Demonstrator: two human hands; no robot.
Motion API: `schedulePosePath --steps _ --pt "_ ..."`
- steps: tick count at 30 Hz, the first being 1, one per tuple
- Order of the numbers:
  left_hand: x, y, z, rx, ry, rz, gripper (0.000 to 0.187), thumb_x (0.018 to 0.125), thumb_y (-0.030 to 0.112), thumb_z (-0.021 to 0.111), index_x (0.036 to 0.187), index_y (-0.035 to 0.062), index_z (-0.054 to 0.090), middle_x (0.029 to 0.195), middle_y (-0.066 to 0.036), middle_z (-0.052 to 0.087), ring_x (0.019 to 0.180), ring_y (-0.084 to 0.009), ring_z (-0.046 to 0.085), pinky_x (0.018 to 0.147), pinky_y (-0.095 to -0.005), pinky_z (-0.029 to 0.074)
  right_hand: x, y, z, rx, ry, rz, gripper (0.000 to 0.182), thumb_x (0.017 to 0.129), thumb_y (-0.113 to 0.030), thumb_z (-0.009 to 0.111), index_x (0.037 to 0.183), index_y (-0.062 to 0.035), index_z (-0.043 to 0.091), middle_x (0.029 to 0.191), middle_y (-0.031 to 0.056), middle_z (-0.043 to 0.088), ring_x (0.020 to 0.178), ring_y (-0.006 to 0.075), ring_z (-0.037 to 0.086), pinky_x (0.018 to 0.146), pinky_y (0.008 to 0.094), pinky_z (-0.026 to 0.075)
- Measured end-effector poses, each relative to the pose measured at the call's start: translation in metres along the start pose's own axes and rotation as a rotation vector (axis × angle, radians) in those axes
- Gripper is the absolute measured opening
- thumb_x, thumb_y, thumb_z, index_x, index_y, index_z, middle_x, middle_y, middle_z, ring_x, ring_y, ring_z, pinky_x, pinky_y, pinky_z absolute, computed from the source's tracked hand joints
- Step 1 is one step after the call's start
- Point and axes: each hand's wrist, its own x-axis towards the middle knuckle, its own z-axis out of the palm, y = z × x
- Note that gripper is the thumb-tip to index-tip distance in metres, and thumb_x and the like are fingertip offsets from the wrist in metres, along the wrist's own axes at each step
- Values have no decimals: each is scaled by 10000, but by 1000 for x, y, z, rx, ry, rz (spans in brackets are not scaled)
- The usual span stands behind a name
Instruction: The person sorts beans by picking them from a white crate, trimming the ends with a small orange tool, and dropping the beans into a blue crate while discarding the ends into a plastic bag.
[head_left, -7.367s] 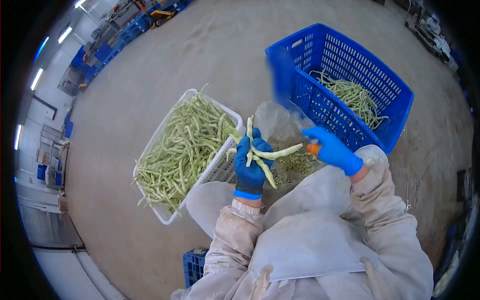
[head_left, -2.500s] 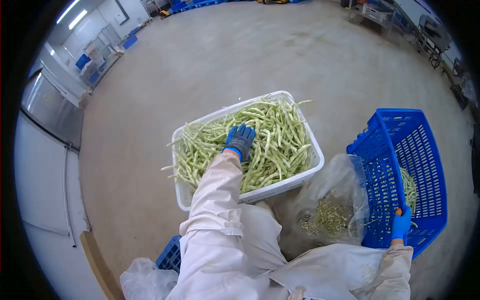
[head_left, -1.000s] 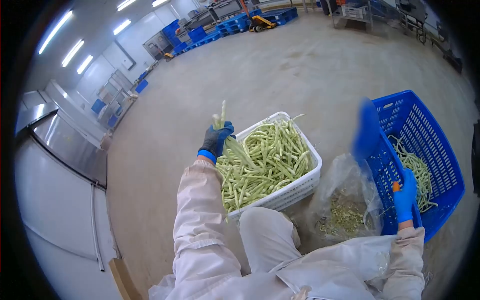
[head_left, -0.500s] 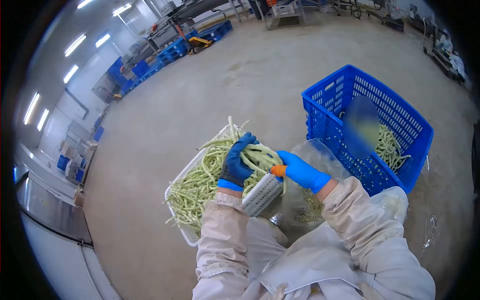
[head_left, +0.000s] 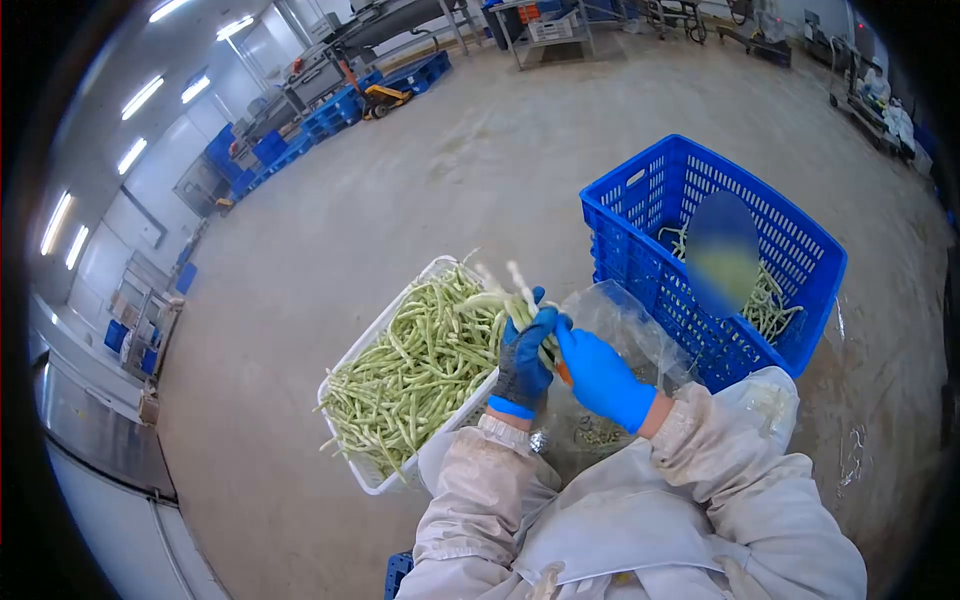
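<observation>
My left hand, in a dark blue glove, is wrapped round a bunch of long green beans whose pale ends point up past the fingers. My right hand, in a bright blue glove, presses against the near side of that bunch; an orange thing shows between its fingers, mostly hidden. A white crate heaped with green beans stands to the left of my hands. Under my right hand, a clear plastic bag holds small green bits.
On the right stands a blue crate with more beans inside, partly covered by a blurred oval. A blue stool edge shows at the bottom. Farther back are a yellow pallet truck, blue pallets and a metal table.
Both hands have moved down and right, away from over the white crate, with the beans now upright in my left hand. The view has shifted slightly.
</observation>
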Motion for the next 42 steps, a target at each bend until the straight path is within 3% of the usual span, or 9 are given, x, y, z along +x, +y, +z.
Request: schedulePosePath --steps 1,4,8,11,19,32,35,37,42 --pt "-6 6 13 112 104 25 428 896 102 509 1296 5 392 898 -69 565 853 -193 588 785 -313 488 -8 0 -5 65 -66 -52 547 784 -110 597 1280 0 397 935 178 549 873 361 554 714 416 473" --pt "-23 13 -1 155 -32 -98 442 870 100 548 1275 -8 408 834 -43 531 787 -166 560 723 -308 479 -16 15 -37 106 10 -232 433 834 -116 594 1248 -47 489 954 171 564 875 347 565 739 394 471" --pt "-46 14 10 157 -132 -227 517 795 111 623 1242 -46 416 797 -25 506 721 -162 509 663 -306 441 -1 13 -75 162 184 -24 423 788 -3 535 1202 -88 544 1040 138 571 963 319 559 782 356 469" --pt "-60 20 18 198 -237 -303 531 781 132 627 1242 -44 429 776 -25 500 705 -164 513 680 -312 444 7 18 -84 231 206 -180 458 761 44 522 1203 -75 541 981 135 570 895 318 564 761 357 467" --pt "-69 23 9 99 -354 -416 561 781 140 622 1274 -39 421 779 -10 491 705 -149 502 693 -300 433 6 13 -112 6 -188 -316 433 752 41 527 1170 -70 540 917 136 569 840 313 565 731 369 464" --pt "-70 27 16 45 -438 -497 548 754 146 652 1237 -19 453 784 -1 498 693 -143 500 667 -295 437 1 26 -116 -41 -292 -362 327 753 12 532 1069 -72 541 831 127 554 762 312 583 638 363 470" --pt "-75 25 20 60 -402 -500 546 764 155 653 1242 -12 449 782 0 496 671 -133 491 654 -283 426 -8 29 -104 -10 -201 -376 303 750 35 524 1035 -64 544 825 131 559 758 315 582 641 372 473" --pt "-75 22 23 32 -419 -511 547 762 155 656 1240 -13 450 779 -1 497 666 -133 491 650 -283 424 -19 26 -94 306 -56 -106 270 755 54 509 1000 -50 555 832 140 567 764 318 583 661 375 475" --pt "-77 21 35 -25 -495 -471 553 734 160 684 1204 -21 455 672 -8 485 577 -132 476 591 -312 393 -27 97 -83 22 279 14 249 763 43 522 996 -31 573 884 160 580 788 331 583 700 389 478"
